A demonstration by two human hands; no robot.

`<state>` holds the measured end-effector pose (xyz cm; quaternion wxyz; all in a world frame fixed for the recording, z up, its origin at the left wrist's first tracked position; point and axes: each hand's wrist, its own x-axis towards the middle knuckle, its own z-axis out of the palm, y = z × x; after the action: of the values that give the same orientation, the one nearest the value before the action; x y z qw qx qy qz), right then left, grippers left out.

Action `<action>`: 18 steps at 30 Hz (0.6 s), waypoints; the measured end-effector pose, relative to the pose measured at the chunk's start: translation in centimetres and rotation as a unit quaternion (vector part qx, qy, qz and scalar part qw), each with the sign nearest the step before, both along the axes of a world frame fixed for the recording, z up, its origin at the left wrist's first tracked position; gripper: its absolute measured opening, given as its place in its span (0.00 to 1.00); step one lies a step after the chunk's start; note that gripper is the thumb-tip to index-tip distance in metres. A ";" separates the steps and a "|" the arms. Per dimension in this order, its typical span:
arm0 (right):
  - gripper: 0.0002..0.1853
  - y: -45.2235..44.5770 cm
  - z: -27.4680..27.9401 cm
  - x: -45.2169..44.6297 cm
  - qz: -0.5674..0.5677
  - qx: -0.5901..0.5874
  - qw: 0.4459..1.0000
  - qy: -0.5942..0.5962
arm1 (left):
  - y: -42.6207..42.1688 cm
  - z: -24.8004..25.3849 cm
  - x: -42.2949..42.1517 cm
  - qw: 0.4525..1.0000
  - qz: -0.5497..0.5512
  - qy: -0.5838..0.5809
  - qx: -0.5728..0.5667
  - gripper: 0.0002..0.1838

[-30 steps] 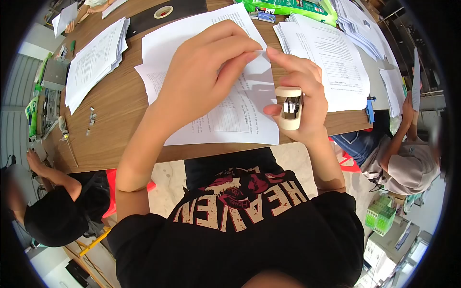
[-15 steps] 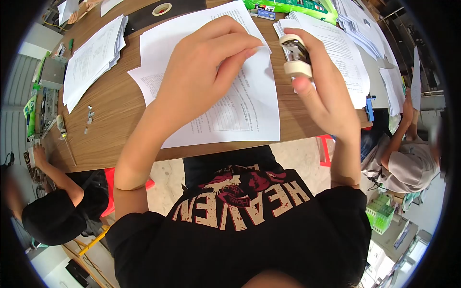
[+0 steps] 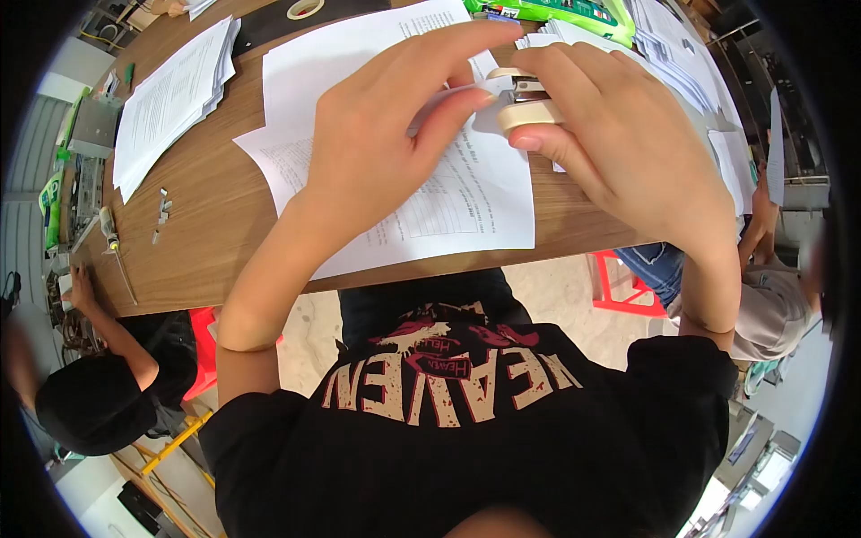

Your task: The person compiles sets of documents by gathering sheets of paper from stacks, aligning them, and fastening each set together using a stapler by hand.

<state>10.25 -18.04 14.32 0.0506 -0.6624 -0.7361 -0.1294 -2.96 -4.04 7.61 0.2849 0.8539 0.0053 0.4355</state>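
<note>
Working at a wood-grain table (image 3: 211, 152) in a black T-shirt (image 3: 466, 475), with both hands raised above overlapping printed sheets (image 3: 430, 220). Pinching the lifted corner of the sheets between the thumb and curled fingers of the left hand (image 3: 372, 130), with the index finger stretched out straight. Gripping a compact stapler (image 3: 531, 114), cream and metal, in the right hand (image 3: 641, 134), with the thumb against the near arm, fingers wrapped over the far one, and the stapler's mouth right at the pinched corner. Impossible to tell any pressing of metal on paper. Having to the left a stack of printed pages (image 3: 170, 103), short strips of staples (image 3: 163, 217) and a screwdriver (image 3: 109, 229); farther off, a roll of tape (image 3: 292, 10) on a dark mat (image 3: 265, 30), and to the right a green package (image 3: 574, 13) beside piled papers (image 3: 682, 67). Flanked by a person in black (image 3: 99, 403) and another in grey (image 3: 767, 314).
</note>
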 end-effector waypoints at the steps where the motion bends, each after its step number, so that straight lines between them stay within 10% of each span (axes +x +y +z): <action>1: 0.23 0.1 0.1 0.1 0.012 -0.003 1.000 -0.010 | 0.0 -0.1 0.0 1.000 -0.011 -0.005 0.003 0.21; 18: 0.20 0.5 0.1 0.3 0.029 -0.031 0.999 0.023 | 1.4 0.3 -1.4 0.993 -0.047 0.107 -0.023 0.18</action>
<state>10.51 -17.58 14.47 0.0507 -0.6445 -0.7576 -0.0900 -4.41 -2.59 7.94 0.3225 0.8882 0.0054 0.3273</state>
